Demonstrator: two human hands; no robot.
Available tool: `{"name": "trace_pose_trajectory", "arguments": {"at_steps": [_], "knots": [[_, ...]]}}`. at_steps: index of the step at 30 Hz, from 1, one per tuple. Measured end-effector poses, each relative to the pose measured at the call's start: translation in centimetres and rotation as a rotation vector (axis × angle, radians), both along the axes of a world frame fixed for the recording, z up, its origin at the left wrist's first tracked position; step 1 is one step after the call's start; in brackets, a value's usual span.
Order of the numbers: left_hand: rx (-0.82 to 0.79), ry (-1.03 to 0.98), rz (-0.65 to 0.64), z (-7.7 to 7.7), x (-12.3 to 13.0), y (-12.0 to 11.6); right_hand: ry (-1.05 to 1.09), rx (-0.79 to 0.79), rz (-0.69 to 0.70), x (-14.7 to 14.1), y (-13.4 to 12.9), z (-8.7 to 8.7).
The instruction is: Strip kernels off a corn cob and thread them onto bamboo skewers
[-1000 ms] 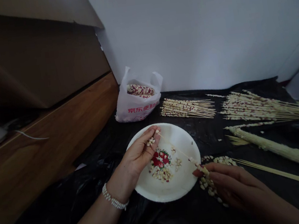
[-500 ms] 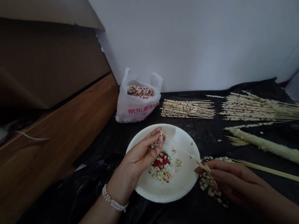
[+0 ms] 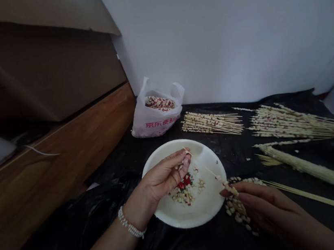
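Note:
My left hand (image 3: 166, 176), a beaded bracelet on its wrist, is over a white bowl (image 3: 191, 219). Its thumb and fingers pinch around the thin tip of a skewer, and pale corn kernels (image 3: 178, 166) show in its curled fingers. My right hand (image 3: 265, 198) grips that skewer (image 3: 229, 186) lower down, where kernels are threaded along it; the bare part slants up to the left hand. Loose kernels (image 3: 182, 196) lie in the bowl over a red flower print. More loose kernels (image 3: 238, 210) lie beside the right hand, partly hidden by it.
Behind the bowl stands a plastic bag (image 3: 156, 118) with speckled corn cobs. Two piles of threaded skewers (image 3: 212, 121) lie at the back and right. A stripped cob (image 3: 317, 168) and bare skewers (image 3: 314, 195) rest on black plastic sheeting (image 3: 121, 225). A cardboard box (image 3: 48, 66) is at left.
The skewer's tip now pokes out past my left fingertips, where a kernel was pinched at its end before. My right hand keeps its grip. The whole view has shifted slightly.

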State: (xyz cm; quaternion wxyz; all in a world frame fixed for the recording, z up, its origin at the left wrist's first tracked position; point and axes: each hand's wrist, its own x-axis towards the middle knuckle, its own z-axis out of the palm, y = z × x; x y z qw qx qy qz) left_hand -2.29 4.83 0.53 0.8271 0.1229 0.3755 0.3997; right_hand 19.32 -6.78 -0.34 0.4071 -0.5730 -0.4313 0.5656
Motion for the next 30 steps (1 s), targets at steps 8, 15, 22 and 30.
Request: {"name": "trace_pose_trajectory", "arguments": {"at_steps": [8, 15, 22, 30], "knots": [[-0.03, 0.001, 0.124, 1.03, -0.02, 0.35, 0.095, -0.157, -0.02, 0.18, -0.14, -0.06], [0.026, -0.028, 0.172, 0.07, -0.46, 0.8, 0.073, -0.116, 0.002, 0.01, -0.3, 0.11], [0.071, 0.043, 0.185, 0.66, -0.19, 0.51, 0.059, -0.116, 0.071, -0.16, 0.0, 0.33], [0.06, 0.016, 0.213, 0.81, 0.11, 0.64, 0.116, -0.159, 0.092, -0.02, 0.08, -0.11]]}}
